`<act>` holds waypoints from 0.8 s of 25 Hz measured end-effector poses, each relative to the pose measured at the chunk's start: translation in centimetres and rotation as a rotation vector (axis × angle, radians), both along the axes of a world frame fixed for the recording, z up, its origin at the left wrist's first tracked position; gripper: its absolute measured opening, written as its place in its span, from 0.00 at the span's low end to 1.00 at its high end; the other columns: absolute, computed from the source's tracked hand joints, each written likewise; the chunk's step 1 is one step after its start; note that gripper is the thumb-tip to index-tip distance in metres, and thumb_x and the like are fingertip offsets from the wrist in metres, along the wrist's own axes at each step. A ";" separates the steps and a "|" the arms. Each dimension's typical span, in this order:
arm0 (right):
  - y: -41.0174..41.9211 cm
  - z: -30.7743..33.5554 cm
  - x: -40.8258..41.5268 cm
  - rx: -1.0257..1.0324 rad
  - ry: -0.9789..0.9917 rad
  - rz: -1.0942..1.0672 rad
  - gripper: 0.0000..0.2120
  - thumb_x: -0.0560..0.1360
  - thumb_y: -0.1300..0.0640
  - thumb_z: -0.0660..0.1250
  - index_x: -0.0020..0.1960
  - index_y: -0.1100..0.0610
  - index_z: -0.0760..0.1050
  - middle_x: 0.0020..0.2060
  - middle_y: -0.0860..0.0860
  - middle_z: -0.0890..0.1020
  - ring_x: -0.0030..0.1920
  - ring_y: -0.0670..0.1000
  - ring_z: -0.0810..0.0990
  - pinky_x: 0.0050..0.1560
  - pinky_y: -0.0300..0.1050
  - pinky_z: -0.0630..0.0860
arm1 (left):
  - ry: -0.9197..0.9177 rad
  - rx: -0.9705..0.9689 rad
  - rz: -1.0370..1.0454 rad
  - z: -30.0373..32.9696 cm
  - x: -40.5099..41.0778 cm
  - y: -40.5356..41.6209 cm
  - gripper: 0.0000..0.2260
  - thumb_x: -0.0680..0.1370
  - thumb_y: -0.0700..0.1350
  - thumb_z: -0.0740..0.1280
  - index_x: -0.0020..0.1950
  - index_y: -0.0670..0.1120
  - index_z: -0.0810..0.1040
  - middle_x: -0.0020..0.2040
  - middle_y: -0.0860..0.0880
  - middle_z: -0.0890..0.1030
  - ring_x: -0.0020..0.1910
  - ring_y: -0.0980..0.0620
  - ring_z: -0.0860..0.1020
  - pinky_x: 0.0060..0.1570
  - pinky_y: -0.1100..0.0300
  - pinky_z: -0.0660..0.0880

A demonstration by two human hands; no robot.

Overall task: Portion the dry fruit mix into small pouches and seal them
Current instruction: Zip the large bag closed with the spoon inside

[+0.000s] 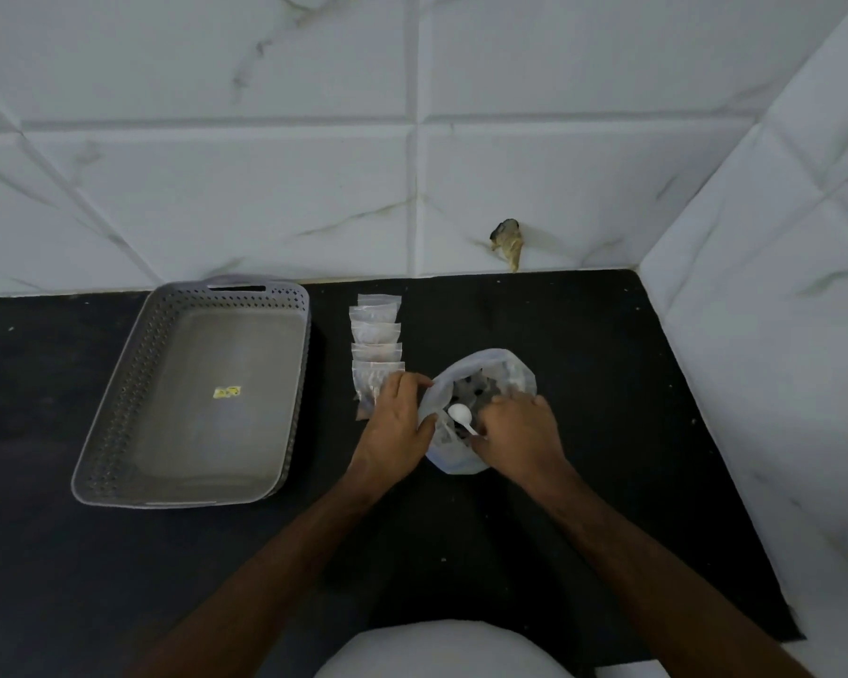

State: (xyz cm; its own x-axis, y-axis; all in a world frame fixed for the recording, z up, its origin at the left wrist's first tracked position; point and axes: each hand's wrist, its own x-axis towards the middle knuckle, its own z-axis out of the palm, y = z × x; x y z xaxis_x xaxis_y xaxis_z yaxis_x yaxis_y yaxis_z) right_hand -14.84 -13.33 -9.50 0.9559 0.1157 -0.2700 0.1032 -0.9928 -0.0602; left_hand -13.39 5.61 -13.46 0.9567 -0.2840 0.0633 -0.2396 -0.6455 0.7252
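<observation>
A large clear plastic bag (pixel 510 371) of dry fruit mix stands open on the black counter. My left hand (pixel 392 428) grips the bag's left rim. My right hand (pixel 522 435) pinches the handle of a small white spoon (pixel 461 415), whose bowl sits over the bag's mouth. Whether a small pouch is also held at the mouth I cannot tell. A row of several small clear pouches (pixel 377 337) with dark contents lies in a line just left of the bag, running back toward the wall.
An empty grey perforated basket (pixel 194 494) lies on the counter's left side. White tiled walls close the back and right (pixel 779 335). A chipped hole (pixel 507 242) marks the back wall. The black counter (pixel 608 384) stretches around the bag.
</observation>
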 end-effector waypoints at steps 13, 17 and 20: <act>-8.9 0.5 -8.0 1.037 0.196 -0.731 0.05 0.79 0.59 0.69 0.47 0.55 0.83 0.38 0.51 0.85 0.40 0.47 0.80 0.45 0.44 0.75 | 0.319 -0.190 0.169 -0.5 -1.3 0.4 0.21 0.80 0.42 0.70 0.70 0.43 0.67 0.61 0.49 0.76 0.55 0.54 0.80 0.52 0.61 0.80; -10.0 -2.1 -9.2 0.968 0.180 -0.852 0.05 0.80 0.61 0.68 0.48 0.56 0.82 0.39 0.51 0.86 0.40 0.49 0.83 0.41 0.41 0.75 | 0.429 -0.222 0.166 -1.0 -1.2 1.0 0.17 0.81 0.45 0.69 0.67 0.44 0.72 0.58 0.50 0.80 0.54 0.57 0.81 0.55 0.54 0.82; -10.2 -3.9 -8.6 0.780 0.238 -0.802 0.04 0.79 0.58 0.70 0.46 0.54 0.81 0.39 0.50 0.86 0.39 0.48 0.85 0.40 0.39 0.76 | 0.482 -0.209 0.163 -0.8 -1.0 0.8 0.16 0.80 0.48 0.70 0.65 0.44 0.73 0.55 0.51 0.81 0.53 0.58 0.81 0.53 0.56 0.81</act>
State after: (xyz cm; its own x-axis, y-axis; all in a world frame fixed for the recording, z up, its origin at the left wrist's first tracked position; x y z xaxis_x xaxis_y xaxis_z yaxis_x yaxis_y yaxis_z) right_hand -23.47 -23.53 -13.44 0.7640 -0.2893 -0.5768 -0.6403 -0.4510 -0.6218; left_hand -14.34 6.45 -14.22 0.9220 -0.1581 -0.3535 0.2422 -0.4770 0.8449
